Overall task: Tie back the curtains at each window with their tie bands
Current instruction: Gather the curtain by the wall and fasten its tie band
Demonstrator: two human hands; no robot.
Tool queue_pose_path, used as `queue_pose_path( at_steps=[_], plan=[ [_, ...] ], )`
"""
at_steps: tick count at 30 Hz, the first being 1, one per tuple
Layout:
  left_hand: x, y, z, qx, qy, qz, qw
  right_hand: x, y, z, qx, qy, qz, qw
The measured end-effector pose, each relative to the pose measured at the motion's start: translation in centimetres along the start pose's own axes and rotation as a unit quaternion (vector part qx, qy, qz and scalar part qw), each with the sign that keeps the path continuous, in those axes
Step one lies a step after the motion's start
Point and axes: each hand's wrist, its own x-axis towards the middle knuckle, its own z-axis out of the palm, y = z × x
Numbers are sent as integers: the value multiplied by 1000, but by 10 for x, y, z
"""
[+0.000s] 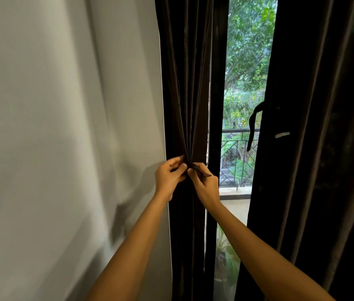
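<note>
Grey wall [63,127] meets dark curtain [184,83] beside window [245,61]

The dark brown fabric left curtain [184,83] hangs at the window's left edge, its folds drawn into a tight bunch at mid height. At that bunch sits a thin dark tie band [203,172], pinched between the left hand [169,177] and right hand [204,184], one short end poking out to the right. The dark brown right curtain [301,170] hangs in long loose folds, and its own dark band loop [252,127] dangles untied from its inner edge.
</note>
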Motion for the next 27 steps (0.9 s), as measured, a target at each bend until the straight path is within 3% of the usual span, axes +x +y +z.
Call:
queue_pose_path(
  at_steps=[10, 14, 17, 23, 27],
  plan=[
    [2, -3, 5, 109, 102, 70, 986, 1, -1, 5, 42, -4, 30, 999],
    [0, -7, 9, 50, 166, 17, 985, 0, -4, 9, 53, 43, 47, 997],
    [-1, -16, 16, 65, 198, -18, 978, -1, 0, 13, 105, 57, 95, 988],
    [-5, -17, 28, 31, 198, -61, 978, -2, -11, 19, 168, 57, 97, 979],
    [-8, -18, 32, 7, 211, -79, 974, 1, -13, 19, 147, 73, 95, 982]
  ],
)
